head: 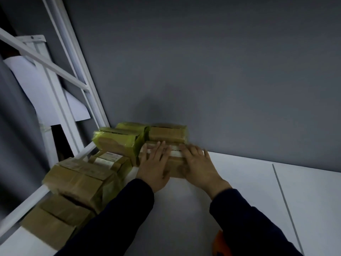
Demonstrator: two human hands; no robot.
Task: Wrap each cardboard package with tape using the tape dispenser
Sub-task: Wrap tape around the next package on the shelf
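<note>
Brown packages [167, 134], seemingly yellow-taped

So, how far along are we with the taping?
Looks done: the yellow-taped packages stacked by the wall. In hand: left hand and right hand lie flat on a brown package on the table. Left: possibly the brown boxes at front left; I cannot judge their wrapping. An orange object, maybe the dispenser, lies unheld.

packages [118, 145]: cardboard, glossy tape | table [230, 182]: smooth white, possibly laminate
</note>
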